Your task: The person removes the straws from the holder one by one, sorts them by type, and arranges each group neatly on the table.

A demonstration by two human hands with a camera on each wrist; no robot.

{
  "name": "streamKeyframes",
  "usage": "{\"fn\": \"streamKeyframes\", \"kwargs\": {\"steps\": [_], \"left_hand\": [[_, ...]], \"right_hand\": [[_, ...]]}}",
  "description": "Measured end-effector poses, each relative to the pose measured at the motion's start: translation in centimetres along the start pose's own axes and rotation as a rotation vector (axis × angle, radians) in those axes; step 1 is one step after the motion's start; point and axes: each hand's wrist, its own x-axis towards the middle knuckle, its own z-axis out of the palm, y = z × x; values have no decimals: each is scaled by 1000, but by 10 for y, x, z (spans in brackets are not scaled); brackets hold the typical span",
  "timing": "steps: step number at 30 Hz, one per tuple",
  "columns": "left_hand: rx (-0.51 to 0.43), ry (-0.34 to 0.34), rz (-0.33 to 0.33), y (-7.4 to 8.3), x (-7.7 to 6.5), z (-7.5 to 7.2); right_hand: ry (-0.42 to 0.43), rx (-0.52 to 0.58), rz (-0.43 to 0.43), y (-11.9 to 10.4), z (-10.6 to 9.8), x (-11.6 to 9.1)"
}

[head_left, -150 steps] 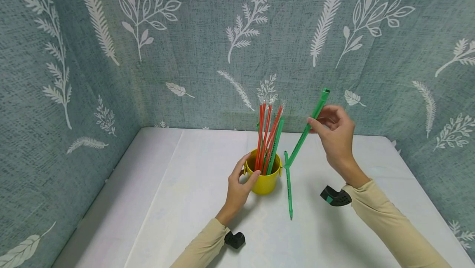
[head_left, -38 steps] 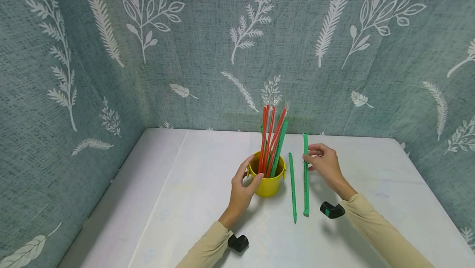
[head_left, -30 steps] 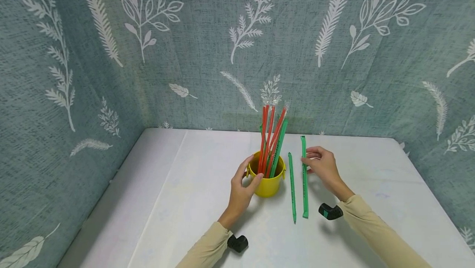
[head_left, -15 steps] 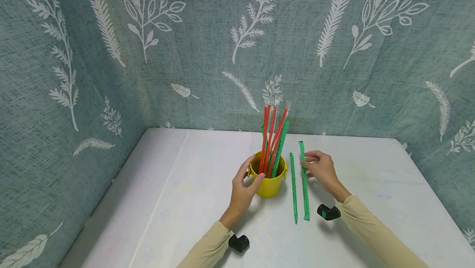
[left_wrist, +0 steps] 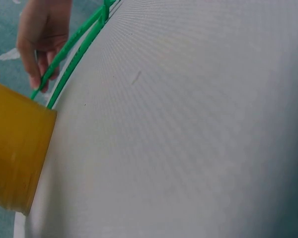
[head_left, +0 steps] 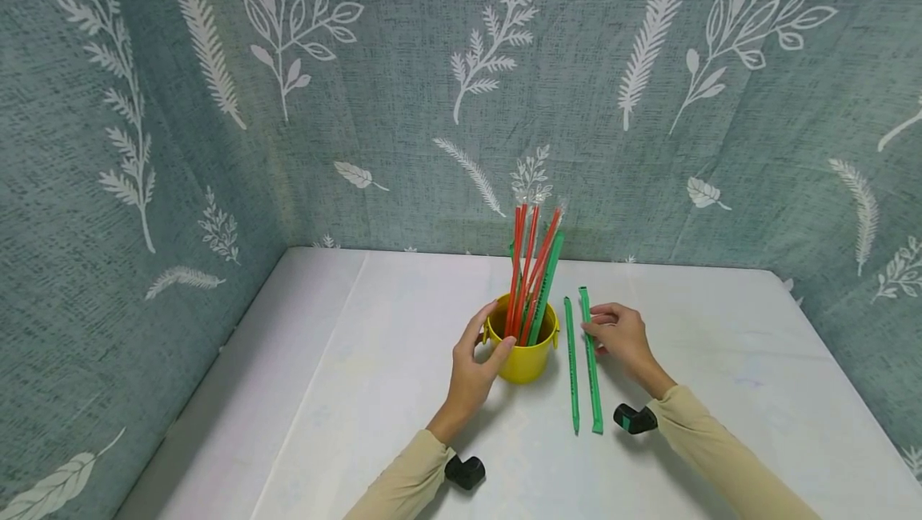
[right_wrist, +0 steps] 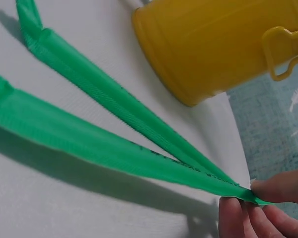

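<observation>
My left hand [head_left: 471, 372] holds the rim of a small yellow bucket [head_left: 524, 364], thumb in front and fingers at the left side. Several red straws in clear wrappers [head_left: 516, 272] stand in the bucket beside green paper-wrapped straws [head_left: 549, 276]. Right of the bucket, a green wrapped straw [head_left: 572, 368] lies on the table. Next to it my right hand [head_left: 621, 340] pinches another green wrapped straw [head_left: 592, 384]. In the right wrist view, thumb and fingertips grip this straw [right_wrist: 94, 139] near its far end; a shadow falls beneath it. The left hand is out of the left wrist view.
A white cloth-covered table [head_left: 346, 392] stretches to both sides and in front. Teal fabric with white leaf prints [head_left: 403, 104] hangs behind and at the sides. Each wrist wears a black camera [head_left: 464, 472].
Five seconds ago the right hand held the green straw raised and slanted. It has lowered it and shifted it left and nearer, beside the lying straw. The left hand stays on the bucket.
</observation>
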Motion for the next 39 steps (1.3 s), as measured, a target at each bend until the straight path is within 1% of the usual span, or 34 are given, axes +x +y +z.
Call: {"fn": "streamKeyframes", "kwargs": {"steps": [8, 16, 20, 26, 27, 30, 31, 32, 34, 37, 38, 39], "left_hand": [[-9, -10, -11, 2, 0, 0], [-1, 0, 14, -1, 0, 0], [-8, 2, 16, -1, -1, 0], [-6, 7, 11, 1, -1, -1], [-6, 9, 8, 0, -1, -1], [15, 16, 7, -13, -2, 0], [13, 13, 1, -14, -2, 0], [18, 12, -1, -17, -2, 1], [11, 9, 2, -17, -2, 1], [-13, 4, 0, -4, -1, 0], [-11, 6, 7, -4, -1, 0], [-16, 5, 11, 0, -1, 0]], "right_hand": [[10, -39, 23, 4, 1, -2], [34, -48, 3, 4, 4, -3], [41, -66, -11, 5, 6, -3], [46, -84, -62, 8, 9, -2], [46, -88, -73, 9, 9, -2], [54, -107, -97, 11, 11, -1], [58, -114, -104, 11, 11, -1], [63, -121, -111, 11, 11, -1], [76, -139, -126, 11, 11, -1], [102, -185, -168, 12, 10, -1], [114, -210, -185, 12, 9, -1], [127, -231, -200, 13, 8, 0]]}}
